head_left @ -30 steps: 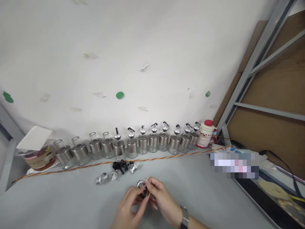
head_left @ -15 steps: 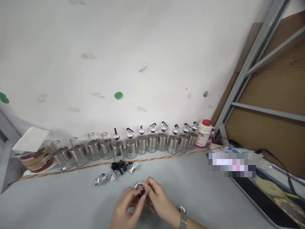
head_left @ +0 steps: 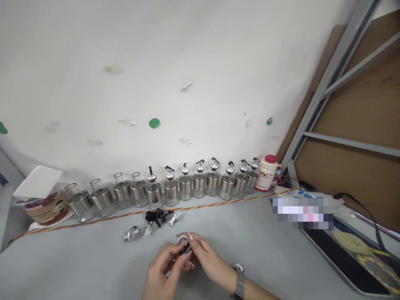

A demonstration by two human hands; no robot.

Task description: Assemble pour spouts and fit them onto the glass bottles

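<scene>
At the front of the table, my left hand and my right hand come together around a small silver pourer cap. A black lever piece lies against the cap between my fingertips; whether it is fastened cannot be made out. My left thumb and fingers pinch the black piece, while my right fingers close around the cap's side. Beyond my hands are a pile of black plastic pieces and some loose silver pourer caps. My fingers partly hide the held parts.
A row of glass bottles with steel bands stands along the wall, several topped with pourers, others open-necked. A red-yellow twisted cord runs before them. At the right lie a dark tray and a cream bottle; a lidded tub stands left.
My fingers have shifted around the pourer cap, and its black piece shows more now. My right hand has turned slightly. The view has moved a little.
</scene>
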